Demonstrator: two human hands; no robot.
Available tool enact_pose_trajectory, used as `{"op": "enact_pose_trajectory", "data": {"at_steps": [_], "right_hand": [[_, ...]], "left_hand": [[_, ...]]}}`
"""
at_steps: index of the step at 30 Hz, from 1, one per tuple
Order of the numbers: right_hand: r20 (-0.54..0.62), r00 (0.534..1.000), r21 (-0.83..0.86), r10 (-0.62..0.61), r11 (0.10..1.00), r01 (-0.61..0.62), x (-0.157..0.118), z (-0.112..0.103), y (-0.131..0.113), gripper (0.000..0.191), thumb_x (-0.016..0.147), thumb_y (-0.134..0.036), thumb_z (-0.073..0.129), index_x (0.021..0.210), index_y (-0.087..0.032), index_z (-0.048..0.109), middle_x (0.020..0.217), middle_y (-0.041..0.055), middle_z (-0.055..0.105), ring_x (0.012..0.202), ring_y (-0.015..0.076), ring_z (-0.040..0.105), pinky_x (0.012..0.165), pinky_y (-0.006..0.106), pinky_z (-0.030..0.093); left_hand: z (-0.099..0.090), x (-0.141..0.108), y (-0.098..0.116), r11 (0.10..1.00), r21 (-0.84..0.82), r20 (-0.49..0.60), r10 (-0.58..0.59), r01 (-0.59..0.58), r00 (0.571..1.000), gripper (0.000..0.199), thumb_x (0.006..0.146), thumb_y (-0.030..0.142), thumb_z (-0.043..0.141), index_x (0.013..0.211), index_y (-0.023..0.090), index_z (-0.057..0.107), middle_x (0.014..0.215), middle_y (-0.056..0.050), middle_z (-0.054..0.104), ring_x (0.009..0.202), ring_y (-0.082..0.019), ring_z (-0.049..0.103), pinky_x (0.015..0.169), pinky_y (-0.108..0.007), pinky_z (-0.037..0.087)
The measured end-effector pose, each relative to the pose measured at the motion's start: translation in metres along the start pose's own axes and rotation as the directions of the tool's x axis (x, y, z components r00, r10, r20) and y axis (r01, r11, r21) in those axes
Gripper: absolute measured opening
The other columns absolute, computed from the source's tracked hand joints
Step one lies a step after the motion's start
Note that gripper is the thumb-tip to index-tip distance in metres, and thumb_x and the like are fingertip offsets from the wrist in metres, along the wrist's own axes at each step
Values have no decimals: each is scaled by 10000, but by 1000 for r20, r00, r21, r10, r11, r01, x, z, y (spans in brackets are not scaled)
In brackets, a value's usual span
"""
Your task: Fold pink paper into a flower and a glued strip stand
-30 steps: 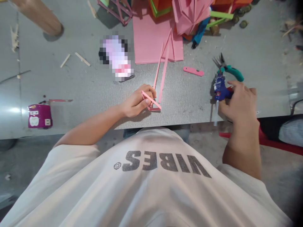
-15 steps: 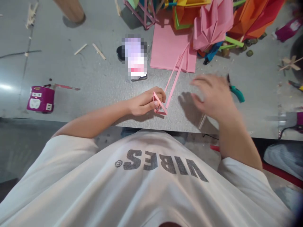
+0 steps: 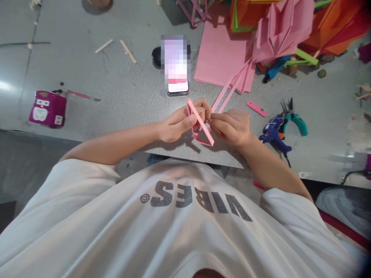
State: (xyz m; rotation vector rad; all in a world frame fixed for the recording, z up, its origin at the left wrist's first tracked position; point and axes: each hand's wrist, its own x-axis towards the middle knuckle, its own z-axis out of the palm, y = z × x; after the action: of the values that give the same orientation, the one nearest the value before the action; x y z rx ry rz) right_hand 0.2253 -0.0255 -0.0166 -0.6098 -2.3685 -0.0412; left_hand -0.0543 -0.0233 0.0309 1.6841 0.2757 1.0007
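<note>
A pink triangular frame of narrow strips (image 3: 206, 129) is held over the table's near edge. My left hand (image 3: 176, 123) is closed around it, with the thumb pressed on one strip. Close against those fingers, my right hand (image 3: 233, 125) pinches at the frame's far side; its fingertips partly hide the spot they grip. Long pink strips (image 3: 226, 94) run from behind my hands up to a stack of pink sheets (image 3: 222, 58). A pink cutter (image 3: 257, 109) lies just beyond my right hand.
Right of my right forearm lie a blue glue gun (image 3: 274, 131) and teal-handled pliers (image 3: 298, 123). A phone (image 3: 177, 87) stands ahead. Folded pink paper (image 3: 281, 34) and other colourful pieces crowd the far right. A purple box (image 3: 48, 109) sits left, near loose sticks (image 3: 128, 51).
My right hand has come leftward from the right side and closed at the pink frame beside my left hand. The frame has turned slightly. The glue gun and cutter now show.
</note>
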Motion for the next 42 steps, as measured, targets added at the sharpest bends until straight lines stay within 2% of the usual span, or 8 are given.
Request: {"op": "enact_pose_trajectory", "data": {"at_steps": [6,10,12,16,23,32,37,42], "right_hand": [[-48,994,11,-99,995,100,13,-6,-9,287,1135,-276,694,1402,-360,755,1117,16,866,760,158,700,646,335,484],[-54,992,11,-116,993,117,20,-7,-18,245,1113,-276,734,1357,-291,758,1114,29,865,717,147,662,614,328,463],[-48,995,25,-93,995,94,19,-5,-21,207,1128,-292,715,1330,-272,755,1152,44,874,714,147,661,616,331,458],[-24,999,65,-26,997,27,11,1,-21,199,1149,-336,668,1321,-296,758,1184,51,885,762,170,717,645,339,490],[167,978,75,124,988,-138,0,4,-15,244,1148,-462,623,1260,-304,772,1252,84,885,937,234,827,752,397,638],[127,982,65,141,987,-150,-1,4,-14,259,1154,-453,602,1218,-300,800,1216,73,891,978,233,839,760,392,640],[128,989,133,79,986,-96,5,-1,-21,305,1104,-476,690,1357,-331,780,1241,53,887,804,197,777,668,359,558],[21,1000,269,11,963,-17,13,0,-27,407,1092,-469,695,1471,-323,718,1277,62,876,945,221,844,732,344,626]], "left_hand": [[3,-2,0,1000,16,-45,18,-17,999,623,1196,695,446,838,208,599,1044,-98,623,814,-177,607,719,-369,576],[4,-1,-2,998,-6,-80,63,-64,995,604,1200,670,472,820,207,551,1026,-87,604,763,-153,540,670,-346,527],[4,-1,-2,999,-3,-93,38,-38,995,616,1196,695,457,824,213,550,1015,-84,605,768,-163,554,682,-362,542],[5,-1,1,996,29,-118,-85,89,989,747,1117,895,416,822,226,570,980,-76,620,785,-187,621,733,-409,619],[6,-2,4,983,-33,-141,-185,182,973,793,1032,969,500,793,221,612,964,-78,627,718,-175,633,651,-411,639],[10,-5,1,977,-43,-207,-215,211,954,776,1031,967,485,833,229,620,881,-77,636,763,-214,693,645,-419,641],[9,-6,-2,970,-83,-215,-242,229,946,778,1009,976,531,823,223,604,898,-67,628,774,-199,702,613,-379,599],[7,-6,-6,967,-101,-220,-251,234,943,785,993,988,553,823,223,597,900,-52,603,744,-179,679,609,-372,575]]}}
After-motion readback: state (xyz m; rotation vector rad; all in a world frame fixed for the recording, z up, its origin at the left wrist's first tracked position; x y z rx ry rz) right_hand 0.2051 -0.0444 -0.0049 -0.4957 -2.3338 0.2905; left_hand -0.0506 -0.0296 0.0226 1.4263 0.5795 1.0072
